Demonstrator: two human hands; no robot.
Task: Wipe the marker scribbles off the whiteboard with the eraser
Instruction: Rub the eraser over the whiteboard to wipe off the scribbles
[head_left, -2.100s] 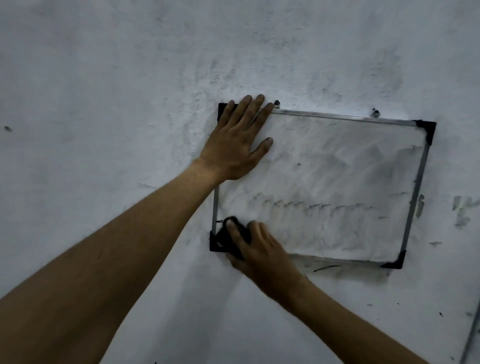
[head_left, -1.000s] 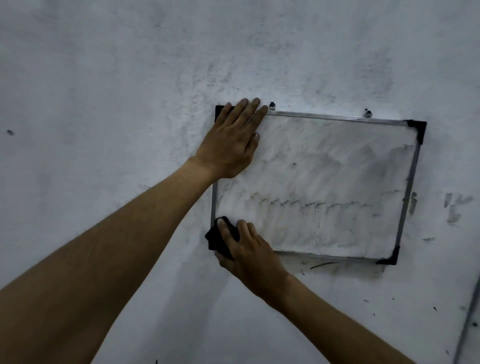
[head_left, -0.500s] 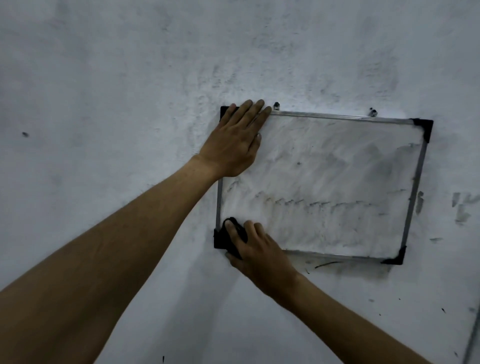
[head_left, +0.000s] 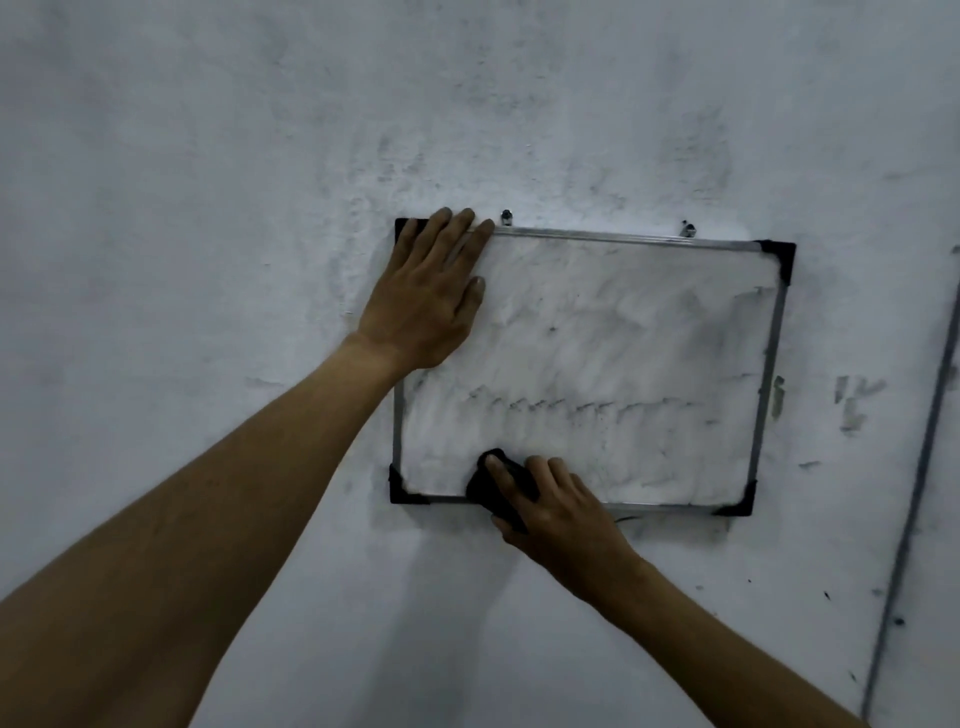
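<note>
Change since half a second ago: the right hand (head_left: 558, 512) and eraser (head_left: 493, 486) have slid rightward along the board's bottom edge, off the lower-left corner, which now shows its black cap; the left hand (head_left: 426, 296) stays flat on the upper-left corner.

Right grip: fingers curled and clamped on the black eraser, pressing it to the board (head_left: 597, 364) at the bottom rail, left of centre; part of the eraser overlaps the rail.

Left grip: fingers straight and together, palm flat, holding nothing; fingertips reach over the top rail.

Board: hung on the wall (head_left: 208, 208) from two hooks (head_left: 506, 216) at the top rail; surface smeared grey; a faint jagged line of marker scribbles (head_left: 571, 405) runs across the middle, above the eraser; darker smudging toward the upper right.

Room: board surface open to the right of the eraser as far as the right rail; dark marks on the wall beyond that rail.
</note>
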